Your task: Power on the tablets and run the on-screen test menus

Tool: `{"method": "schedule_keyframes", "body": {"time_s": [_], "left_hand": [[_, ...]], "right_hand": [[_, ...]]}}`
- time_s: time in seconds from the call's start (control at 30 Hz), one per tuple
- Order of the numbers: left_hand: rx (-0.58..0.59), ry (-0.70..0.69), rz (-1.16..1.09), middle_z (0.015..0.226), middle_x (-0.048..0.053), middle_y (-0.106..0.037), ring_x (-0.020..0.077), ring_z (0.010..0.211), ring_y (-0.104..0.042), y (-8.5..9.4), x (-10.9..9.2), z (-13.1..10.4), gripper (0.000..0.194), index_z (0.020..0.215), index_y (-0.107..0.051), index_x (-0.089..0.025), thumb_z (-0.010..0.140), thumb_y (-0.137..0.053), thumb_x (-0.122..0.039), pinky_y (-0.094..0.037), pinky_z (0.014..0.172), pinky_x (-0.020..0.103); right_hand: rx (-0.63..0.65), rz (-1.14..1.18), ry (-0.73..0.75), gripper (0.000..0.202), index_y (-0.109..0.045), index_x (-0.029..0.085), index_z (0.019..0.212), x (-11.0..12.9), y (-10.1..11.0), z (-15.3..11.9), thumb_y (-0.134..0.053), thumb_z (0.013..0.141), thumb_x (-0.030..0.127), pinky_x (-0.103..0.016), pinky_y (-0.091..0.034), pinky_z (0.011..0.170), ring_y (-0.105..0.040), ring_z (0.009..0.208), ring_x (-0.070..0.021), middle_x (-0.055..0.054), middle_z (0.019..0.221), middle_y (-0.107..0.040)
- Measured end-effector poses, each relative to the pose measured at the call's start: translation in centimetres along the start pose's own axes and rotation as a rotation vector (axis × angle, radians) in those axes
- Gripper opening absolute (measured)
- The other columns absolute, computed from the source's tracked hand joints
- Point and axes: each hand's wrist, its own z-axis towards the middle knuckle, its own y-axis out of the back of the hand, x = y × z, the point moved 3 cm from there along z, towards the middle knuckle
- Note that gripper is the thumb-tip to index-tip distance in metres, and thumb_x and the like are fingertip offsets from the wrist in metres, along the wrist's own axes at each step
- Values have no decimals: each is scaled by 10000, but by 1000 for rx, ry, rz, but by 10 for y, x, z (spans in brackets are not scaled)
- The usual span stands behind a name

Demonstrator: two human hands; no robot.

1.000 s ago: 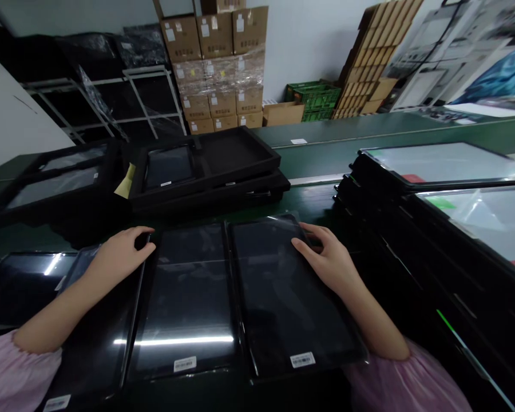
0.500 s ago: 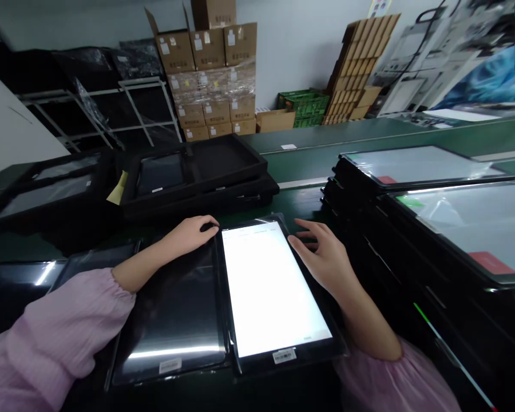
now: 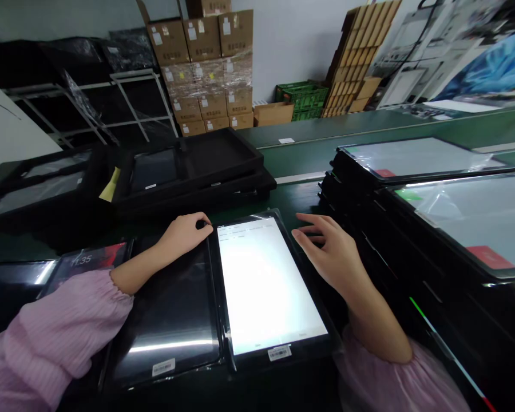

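Note:
A tablet (image 3: 268,280) with a bright white screen and a barcode label lies in front of me. At its upper left edge is my left hand (image 3: 186,232), thumb and forefinger curled together against the tablet's corner; the other fingertips are hidden. My right hand (image 3: 328,243) hovers just off the upper right edge, fingers loosely stretched and thumb apart, holding nothing. To the left lies a dark-screened tablet (image 3: 171,312) with a label, partly under my left wrist. Farther left, another tablet (image 3: 86,260) shows a clock and a red picture, partly covered by my sleeve.
Stacked tablets (image 3: 467,223) in dark frames rise at the right. Behind my hands are black trays (image 3: 223,151), one holding a tablet, and a yellow slip (image 3: 110,186). Across the green conveyor (image 3: 309,151) stand cardboard boxes (image 3: 203,40) and green crates (image 3: 302,97). A person's blue sleeve (image 3: 489,71) shows far right.
The tablet at the left now shows a lit clock screen where it was dark. Faint lines of text have appeared on the white screen. My right hand sits slightly farther from the tablet.

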Motion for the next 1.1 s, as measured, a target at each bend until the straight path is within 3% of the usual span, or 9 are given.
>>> {"method": "schedule_keyframes", "body": {"time_s": [0.13, 0.2, 0.27, 0.33, 0.4, 0.53, 0.9, 1.0, 1.1], "left_hand": [[-5, -6, 5, 978, 54, -743, 273, 897, -681, -2, -1, -1, 324, 1025, -723, -230, 826, -508, -368, -475, 826, 369], [3, -12, 7, 1028, 58, -742, 276, 942, -681, -3, 1, 0, 355, 1090, -710, -231, 834, -509, -372, -477, 855, 370], [10, -17, 17, 1085, 76, -734, 291, 1001, -671, -4, 4, 0, 405, 1169, -687, -220, 845, -507, -383, -475, 893, 383], [13, -15, 29, 1150, 100, -720, 312, 1070, -653, -4, 5, 1, 451, 1232, -661, -205, 858, -501, -400, -471, 929, 403], [17, -5, 36, 1196, 112, -708, 323, 1109, -641, -5, 6, 0, 479, 1270, -644, -201, 874, -490, -422, -471, 951, 416], [29, 12, 31, 1194, 100, -712, 299, 1086, -653, -4, 3, -3, 496, 1300, -628, -209, 906, -456, -456, -479, 965, 411], [37, -8, 60, 1229, 102, -703, 295, 1126, -659, -3, 4, -5, 551, 1346, -598, -206, 961, -357, -519, -501, 969, 402], [-17, -32, 100, 1321, 139, -646, 323, 1163, -639, 2, -3, -16, 586, 1408, -535, -154, 965, -362, -496, -479, 1021, 452], [-103, -93, 159, 1454, 137, -549, 346, 1280, -562, 20, -8, -38, 638, 1470, -477, -145, 962, -365, -515, -416, 1103, 504]], "right_hand": [[132, -120, 138, 267, -762, 217, 1044, 38, 27, -24, -567, 957, 377, -252, -474, 557, -602, 640, -112, -20, 860, -650], [355, -138, 156, 350, -756, 223, 832, 60, 37, -43, -507, 1018, 384, -237, -405, 509, -520, 548, -81, 16, 708, -554], [600, -147, 134, 440, -710, 213, 713, 79, 41, -63, -467, 1047, 363, -224, -399, 507, -515, 546, -72, 17, 688, -536], [771, -197, 128, 423, -702, 211, 716, 90, 37, -81, -462, 1049, 312, -216, -419, 525, -539, 577, -82, 9, 708, -561], [855, -266, 139, 367, -713, 214, 756, 94, 29, -93, -482, 1034, 277, -221, -442, 549, -552, 602, -101, 2, 715, -575], [895, -338, 135, 354, -702, 210, 732, 93, 15, -101, -498, 1015, 270, -232, -461, 557, -540, 585, -112, -6, 696, -569], [890, -367, 118, 332, -711, 218, 765, 94, 15, -100, -484, 1007, 233, -224, -481, 562, -557, 591, -113, -3, 705, -572], [895, -358, 102, 311, -718, 222, 788, 93, 14, -101, -492, 1002, 240, -224, -498, 582, -573, 611, -116, -4, 726, -587], [907, -356, 77, 333, -705, 222, 772, 91, 13, -102, -474, 1010, 248, -223, -508, 595, -573, 607, -113, -4, 730, -589]]}}
